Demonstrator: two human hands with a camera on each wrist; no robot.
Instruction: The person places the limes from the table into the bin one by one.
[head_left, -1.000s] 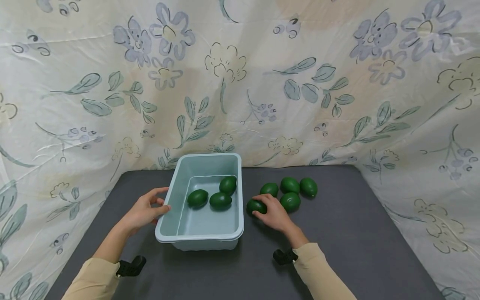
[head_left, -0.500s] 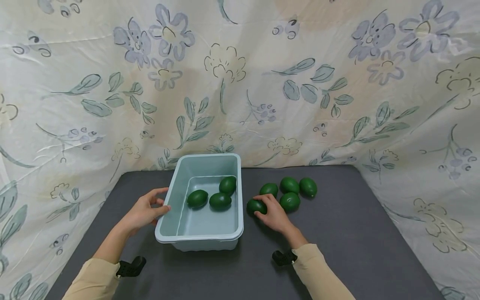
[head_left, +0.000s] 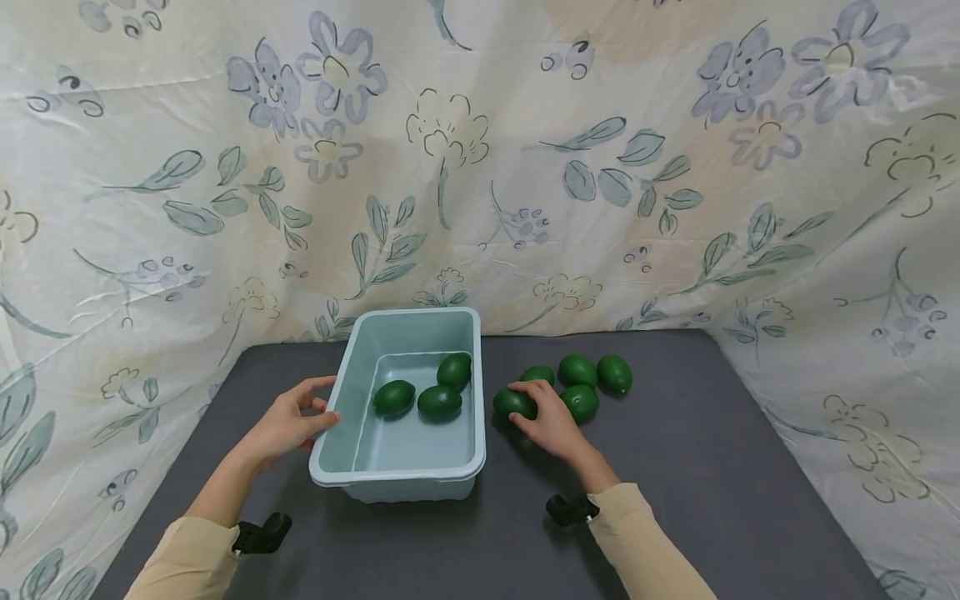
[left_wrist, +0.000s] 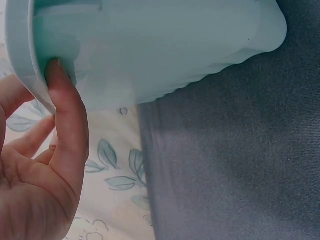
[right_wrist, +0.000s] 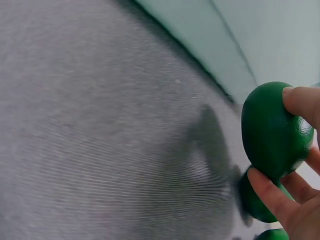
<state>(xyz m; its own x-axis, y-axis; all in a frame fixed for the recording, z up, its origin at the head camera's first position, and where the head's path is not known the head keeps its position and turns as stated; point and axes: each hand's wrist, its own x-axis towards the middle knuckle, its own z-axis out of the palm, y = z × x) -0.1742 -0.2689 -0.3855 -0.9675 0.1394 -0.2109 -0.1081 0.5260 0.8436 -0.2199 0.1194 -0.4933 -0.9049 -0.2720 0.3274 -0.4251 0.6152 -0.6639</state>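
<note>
My right hand [head_left: 552,423] holds a smooth dark green avocado [head_left: 514,403] between thumb and fingers, just right of a pale blue plastic tub [head_left: 409,477]. In the right wrist view this avocado [right_wrist: 270,127] shows above its shadow on the cloth, overlapping another avocado [right_wrist: 260,202] behind it. My left hand [head_left: 291,423] grips the tub's left rim; the left wrist view shows a finger [left_wrist: 70,115] curled under the lip. Inside the tub lie three avocados, one at left [head_left: 394,398], one at centre [head_left: 439,402] and one at the back right [head_left: 454,371].
Several more avocados [head_left: 577,371] sit grouped on the dark grey table [head_left: 675,500] beyond my right hand. A floral cloth [head_left: 480,167] hangs behind the table and along its sides. Black wrist devices are on both arms [head_left: 262,533].
My right hand has lifted slightly with the avocado, which covers more of the one behind it. The left hand stays on the tub's rim.
</note>
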